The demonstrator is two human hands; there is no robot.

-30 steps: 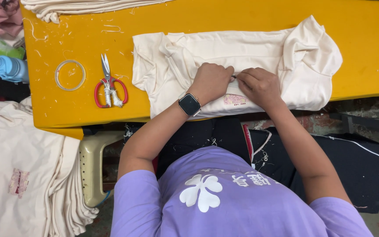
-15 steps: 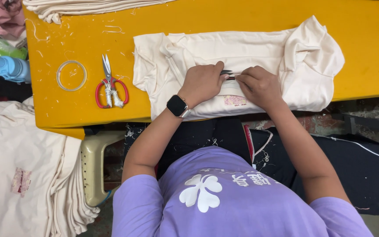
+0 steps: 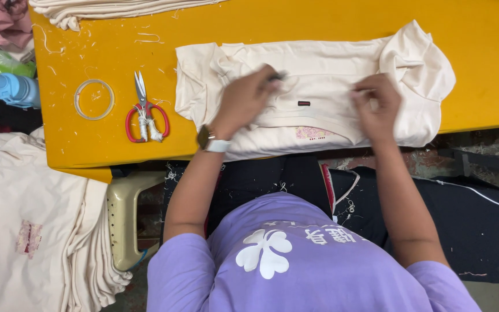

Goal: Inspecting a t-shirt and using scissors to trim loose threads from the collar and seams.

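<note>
Head view: cream T-shirt [image 3: 319,98] spread flat on the yellow table [image 3: 116,34], near edge, small dark label exposed mid-cloth; folding seemingly not begun. Left hand [image 3: 244,101] blurred, fingers closed round a small dark tool at the neckline. Right hand [image 3: 376,104] pinching fabric, forearm reaching straight up. Red-handled scissors [image 3: 144,115] untouched beside a tape ring [image 3: 94,99].

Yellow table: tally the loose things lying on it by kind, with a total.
Cream garment under the hands: 1
Folded cream cloth pile at the far edge: 1
Red-handled scissors: 1
Clear tape ring: 1
Total: 4
</note>
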